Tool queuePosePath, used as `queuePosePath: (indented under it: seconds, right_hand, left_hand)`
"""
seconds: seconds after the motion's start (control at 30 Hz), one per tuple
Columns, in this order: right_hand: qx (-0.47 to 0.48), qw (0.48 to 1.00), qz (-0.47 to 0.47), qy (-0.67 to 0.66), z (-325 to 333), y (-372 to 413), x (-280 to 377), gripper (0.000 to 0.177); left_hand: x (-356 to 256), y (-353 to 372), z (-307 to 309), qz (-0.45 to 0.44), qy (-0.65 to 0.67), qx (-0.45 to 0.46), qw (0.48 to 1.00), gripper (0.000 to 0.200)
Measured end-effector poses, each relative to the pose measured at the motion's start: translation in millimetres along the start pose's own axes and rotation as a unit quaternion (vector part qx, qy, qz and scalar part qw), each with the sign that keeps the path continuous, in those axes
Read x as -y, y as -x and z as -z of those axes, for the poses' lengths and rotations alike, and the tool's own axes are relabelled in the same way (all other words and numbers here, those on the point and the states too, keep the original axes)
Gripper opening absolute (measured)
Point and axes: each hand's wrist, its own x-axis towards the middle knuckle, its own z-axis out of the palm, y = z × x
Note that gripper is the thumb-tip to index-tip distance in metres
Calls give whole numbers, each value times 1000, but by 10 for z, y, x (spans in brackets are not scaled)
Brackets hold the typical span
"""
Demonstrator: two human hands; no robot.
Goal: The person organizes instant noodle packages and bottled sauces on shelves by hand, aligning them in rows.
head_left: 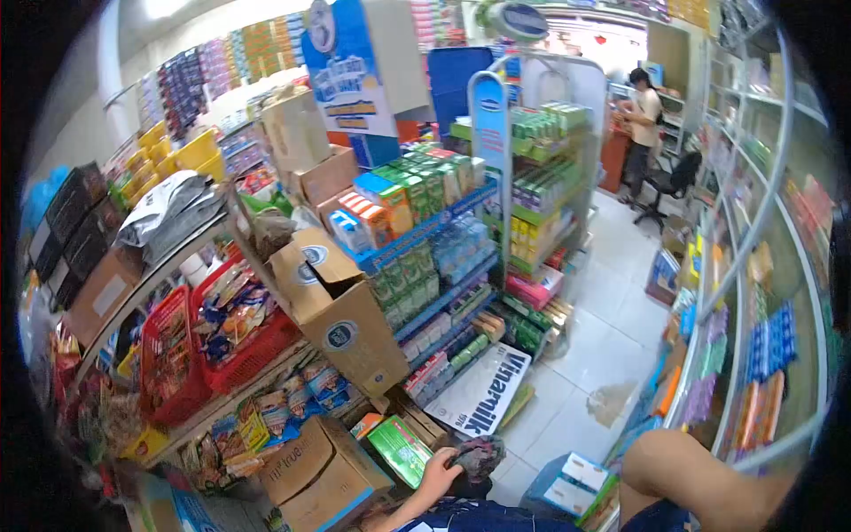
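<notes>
Cloth (479,454) in curled left hand (440,475)

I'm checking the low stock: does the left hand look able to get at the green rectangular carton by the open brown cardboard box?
Probably yes: the green rectangular carton lies right beside the left hand with nothing between, though that hand grips a dark crumpled cloth.

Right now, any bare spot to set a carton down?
Bare: tiled floor between the Vinamilk sign and the right shelving. Crowded: cartons beside the left hand, which grips a cloth.
</notes>
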Motion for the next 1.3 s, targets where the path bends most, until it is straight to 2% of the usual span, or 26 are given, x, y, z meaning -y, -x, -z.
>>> queuePosePath:
  seconds: [0.07, 0.1, 0.17, 0.23, 0.27, 0.3, 0.5, 0.53, 0.57, 0.6, 0.63, 0.67, 0.7, 0.77, 0.8, 0.83, 0.9, 1.0, 1.03, 1.07, 1.1, 1.13, 1.17, 1.2, 1.23, 1.3]
  right_hand:
    - [5, 1000, 1, -13, 289, 184, 354, 22]
    - [3, 1000, -10, -26, 629, 101, 491, 23]
    - [2, 999, -11, -30, 1010, -2, 521, 23]
    - [2, 1000, -13, -22, 1544, -776, -975, 24]
    - [5, 1000, -15, -11, 1697, -988, -1370, 24]
    - [11, 1000, -14, 1, 1773, -998, -1304, 24]
    - [44, 997, 4, 69, 2145, -986, -1071, 27]
    - [-79, 994, -66, 40, 2712, -394, -897, 18]
    - [-101, 923, -194, 317, 2999, -283, -1500, 16]
    - [-119, 760, -305, 562, 3210, -220, -2224, 34]
    - [-88, 707, -486, 506, 3444, 60, -2409, 56]
    - [-103, 676, -571, 455, 3552, 454, -2631, 75]
    - [-128, 694, -589, 394, 3603, 793, -2793, 79]
    - [-222, 723, -572, 316, 3598, 1133, -3072, 80]
    - [-259, 731, -557, 298, 3625, 1128, -3175, 79]
    - [-295, 738, -540, 275, 3644, 1129, -3268, 77]
    - [-253, 735, -470, 417, 3791, 1324, -3368, 68]
    - [-300, 715, -547, 314, 4057, 1057, -3195, 49]
    - [-279, 717, -561, 305, 4158, 1059, -3193, 47]
    - [-194, 739, -553, 332, 4244, 1024, -3171, 47]
    - [-109, 756, -540, 353, 4321, 986, -3175, 48]
    - [-105, 732, -604, 298, 4415, 1024, -3195, 50]
    - [25, 715, -581, 388, 4503, 774, -3165, 45]
    - [88, 703, -548, 445, 4632, 485, -3087, 44]
    - [150, 687, -508, 498, 4715, 101, -3023, 43]
    - [-65, 850, -463, 244, 4626, -701, -2857, 39]
  left_hand:
    - [-38, -120, 110, 73, -8, 5, 997, 31]
    - [94, -316, 145, 10, 11, -54, 998, 31]
    - [-20, -590, 293, 20, -39, -56, 997, 30]
    - [4, -872, 342, -16, -31, -93, 995, 29]
    - [-78, -1014, 374, -17, -21, -95, 995, 30]
    - [-260, -1151, 430, 10, -22, -89, 996, 31]
    - [-595, -1774, 525, -70, 8, -63, 995, 34]
    - [-700, -1844, 548, -72, 10, -48, 996, 33]
    - [-764, -1909, 536, -74, 6, -40, 996, 33]
    - [-820, -1962, 495, -87, 33, -73, 993, 31]
    - [-879, -2015, 448, -100, 61, -107, 987, 29]
    - [-945, -2056, 402, -99, 88, -139, 981, 27]
    - [-911, -2101, 340, -98, 85, -129, 983, 27]
    - [-802, -2211, 188, -103, 154, -226, 956, 29]
    - [-914, -2235, 142, -47, 206, -264, 941, 32]
    - [-811, -2271, 128, -67, 100, -281, 952, 33]
    - [-748, -2357, 92, -177, -45, -251, 951, 37]
    - [-607, -2378, 138, -165, -10, -176, 970, 50]
    - [-632, -2442, 145, -165, 30, -142, 975, 56]
    - [-744, -2537, 81, -177, 88, -204, 959, 68]
    - [-805, -2565, -31, -80, 221, -220, 947, 72]
    - [-795, -2680, -43, -52, 256, -246, 934, 68]
    - [-780, -2780, -20, -22, 289, -273, 917, 64]
    - [-763, -2833, 35, -4, 189, -308, 932, 57]
    - [-753, -2818, 72, -3, 181, -326, 928, 57]
    - [-768, -2934, 136, -5, 202, -363, 910, 54]
